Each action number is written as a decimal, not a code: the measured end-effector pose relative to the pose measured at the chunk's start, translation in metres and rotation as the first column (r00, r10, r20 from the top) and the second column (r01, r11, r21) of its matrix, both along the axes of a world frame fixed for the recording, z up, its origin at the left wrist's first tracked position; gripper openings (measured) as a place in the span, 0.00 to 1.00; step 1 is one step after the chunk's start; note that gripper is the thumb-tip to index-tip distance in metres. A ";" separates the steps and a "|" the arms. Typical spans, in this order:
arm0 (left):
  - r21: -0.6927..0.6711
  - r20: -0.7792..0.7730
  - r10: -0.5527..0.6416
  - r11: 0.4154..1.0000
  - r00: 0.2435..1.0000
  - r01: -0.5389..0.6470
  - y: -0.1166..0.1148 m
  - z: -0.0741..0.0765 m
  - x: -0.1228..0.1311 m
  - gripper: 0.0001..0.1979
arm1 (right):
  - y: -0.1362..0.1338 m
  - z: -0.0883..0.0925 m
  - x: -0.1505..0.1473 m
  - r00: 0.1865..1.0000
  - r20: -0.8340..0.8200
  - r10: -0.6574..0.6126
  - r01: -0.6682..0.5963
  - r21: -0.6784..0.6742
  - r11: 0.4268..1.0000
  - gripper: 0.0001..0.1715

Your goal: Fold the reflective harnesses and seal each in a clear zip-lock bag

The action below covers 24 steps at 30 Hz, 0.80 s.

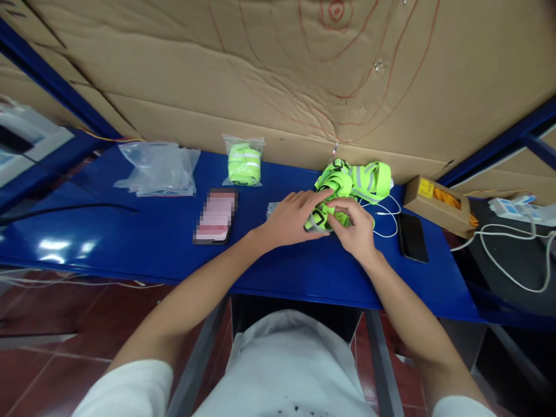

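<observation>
A bunched neon-green reflective vest [353, 180] with grey stripes and black trim lies on the blue table [130, 243], right of centre. My left hand [292, 216] grips its near left part, fingers curled over the fabric. My right hand [355, 228] pinches the same bundle from the right, thumb and fingers closed on the green strap. A folded vest of the same colour sits sealed in a clear bag [244, 162] farther back.
Empty clear plastic bags [158, 169] lie at the back left. A phone [216, 216] rests face up left of my hands, and a black phone [412, 236] to the right beside a white cable [384, 215]. A cardboard box [438, 204] and power strip [519, 209] sit far right. Cardboard lines the wall.
</observation>
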State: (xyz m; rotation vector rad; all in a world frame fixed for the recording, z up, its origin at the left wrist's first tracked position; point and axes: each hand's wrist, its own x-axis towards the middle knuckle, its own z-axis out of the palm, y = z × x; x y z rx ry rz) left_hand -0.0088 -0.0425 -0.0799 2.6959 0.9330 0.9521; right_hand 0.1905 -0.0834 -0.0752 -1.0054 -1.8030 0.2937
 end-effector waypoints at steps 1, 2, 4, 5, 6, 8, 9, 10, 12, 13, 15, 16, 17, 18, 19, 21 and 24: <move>0.023 -0.012 -0.002 1.000 1.000 0.003 -0.001 -0.001 0.001 0.46 | 0.000 -0.001 -0.001 1.000 0.005 0.009 -0.009 0.004 1.000 0.10; 0.041 -0.022 -0.004 0.999 1.000 0.005 -0.001 -0.001 0.001 0.45 | 0.000 -0.001 -0.001 1.000 0.010 0.017 -0.017 0.005 1.000 0.10; 0.060 -0.043 -0.003 0.998 0.999 0.006 -0.002 -0.002 0.001 0.43 | 0.001 -0.002 -0.001 0.999 0.041 0.030 -0.030 -0.007 1.000 0.13; 0.057 -0.057 -0.001 0.998 0.998 0.005 -0.003 -0.002 0.002 0.42 | 0.002 -0.002 -0.001 0.996 0.072 0.047 -0.045 -0.026 0.999 0.16; 0.046 -0.072 0.003 0.999 0.997 0.000 -0.003 -0.002 0.002 0.41 | 0.003 -0.002 0.000 0.991 0.108 0.081 -0.075 -0.056 0.996 0.18; 0.013 -0.102 0.012 1.000 0.995 -0.011 -0.005 -0.001 0.002 0.42 | 0.005 0.001 0.004 0.965 0.172 0.197 -0.173 -0.145 0.974 0.21; -0.005 -0.115 0.012 1.000 0.993 -0.013 -0.006 -0.001 0.002 0.43 | 0.005 0.003 0.006 0.945 0.187 0.270 -0.232 -0.200 0.952 0.21; -0.022 -0.124 0.011 1.000 0.992 -0.014 -0.007 0.000 0.002 0.43 | 0.006 0.005 0.008 0.922 0.183 0.341 -0.290 -0.259 0.921 0.20; -0.054 -0.132 0.006 0.998 0.991 -0.013 -0.009 0.002 0.003 0.42 | 0.007 0.008 0.010 0.884 0.138 0.447 -0.375 -0.363 0.853 0.18; -0.070 -0.128 0.003 0.997 0.992 -0.012 -0.010 0.003 0.003 0.42 | 0.006 0.009 0.009 0.873 0.115 0.475 -0.398 -0.395 0.828 0.19; -0.104 -0.120 -0.012 0.995 0.993 0.000 -0.012 0.005 0.003 0.44 | 0.005 0.006 0.005 0.863 0.097 0.495 -0.416 -0.419 0.807 0.22; -0.115 -0.121 -0.030 0.993 0.992 0.016 -0.012 0.005 0.003 0.47 | 0.004 0.002 0.002 0.868 0.095 0.487 -0.409 -0.419 0.811 0.23; -0.126 -0.125 -0.054 0.991 0.991 0.038 -0.013 0.006 0.003 0.49 | 0.004 -0.001 -0.002 0.879 0.090 0.469 -0.394 -0.418 0.819 0.24; -0.138 -0.126 -0.077 0.989 0.989 0.059 -0.013 0.006 0.002 0.50 | 0.003 -0.006 -0.007 0.892 0.078 0.445 -0.377 -0.415 0.828 0.25; -0.156 -0.117 -0.097 0.985 0.988 0.078 -0.012 0.007 0.001 0.51 | 0.003 -0.010 -0.011 0.907 0.057 0.417 -0.360 -0.411 0.838 0.24; -0.226 -0.055 -0.140 0.966 0.989 0.124 -0.010 0.010 -0.002 0.55 | 0.004 -0.016 -0.017 0.930 -0.002 0.368 -0.339 -0.397 0.853 0.22; -0.396 0.163 -0.209 0.881 0.964 0.258 -0.003 0.020 -0.013 0.64 | 0.006 -0.018 -0.019 0.937 -0.123 0.328 -0.350 -0.391 0.851 0.24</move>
